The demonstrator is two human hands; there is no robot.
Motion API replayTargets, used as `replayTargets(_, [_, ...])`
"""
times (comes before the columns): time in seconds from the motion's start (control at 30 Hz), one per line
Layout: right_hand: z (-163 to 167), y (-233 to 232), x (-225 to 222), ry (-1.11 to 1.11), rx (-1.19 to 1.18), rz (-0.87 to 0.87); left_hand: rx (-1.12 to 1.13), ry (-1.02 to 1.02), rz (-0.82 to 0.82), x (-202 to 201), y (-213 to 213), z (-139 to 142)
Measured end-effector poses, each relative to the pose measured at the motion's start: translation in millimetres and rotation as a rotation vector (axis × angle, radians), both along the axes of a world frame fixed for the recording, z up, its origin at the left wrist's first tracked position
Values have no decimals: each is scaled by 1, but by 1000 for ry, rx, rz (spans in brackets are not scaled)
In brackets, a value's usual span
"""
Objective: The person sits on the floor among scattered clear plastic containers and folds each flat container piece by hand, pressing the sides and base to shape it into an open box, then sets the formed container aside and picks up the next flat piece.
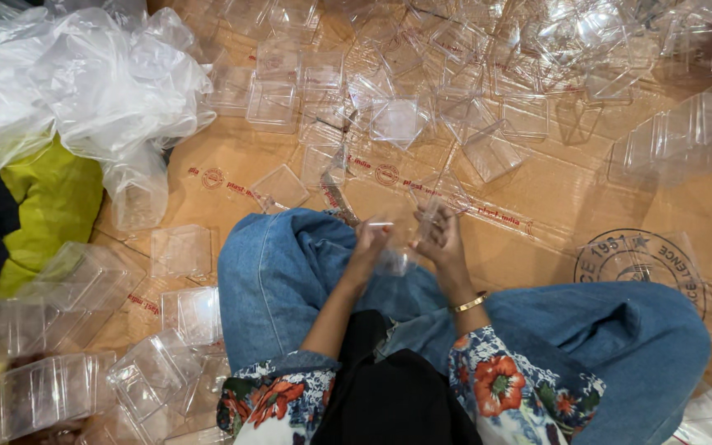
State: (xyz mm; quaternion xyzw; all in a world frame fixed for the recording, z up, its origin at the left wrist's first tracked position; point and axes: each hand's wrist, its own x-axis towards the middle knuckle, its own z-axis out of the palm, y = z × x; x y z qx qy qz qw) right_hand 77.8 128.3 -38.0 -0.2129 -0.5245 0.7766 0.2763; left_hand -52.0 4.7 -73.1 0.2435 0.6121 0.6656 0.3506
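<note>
I sit cross-legged, my left hand (370,241) and right hand (438,235) pinching one small clear plastic box (395,260) between them above my lap; I judge I'm closing it, which needs aligned edges.

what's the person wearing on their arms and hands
Both hands are bare, no gloves. The right hand has a thin gold bangle at the wrist; the left hand has none. Floral sleeves, red flowers on white and blue, are pushed up to the elbows.
</note>
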Motion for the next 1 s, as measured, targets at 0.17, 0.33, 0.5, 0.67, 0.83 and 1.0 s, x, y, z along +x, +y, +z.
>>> replayTargets(0.17, [15,-8,-5,21,-52,-24,87,-126,-112,3,3,8])
replayTargets(0.33, [7,-13,-11,103,-247,-25,56,-260,-226,8,-6,17])
replayTargets(0.5, [15,-7,-7,160,-161,15,109,-300,-124,2,0,7])
replayTargets(0.67, [32,10,7,-108,455,72,153,-431,35,-3,3,7])
replayTargets(0.83, [17,4,2,-270,395,135,461,-612,-21,-8,-6,26])
replayTargets(1.0, [-1,-8,-4,-68,-82,79,330,-124,-248,2,-10,33])
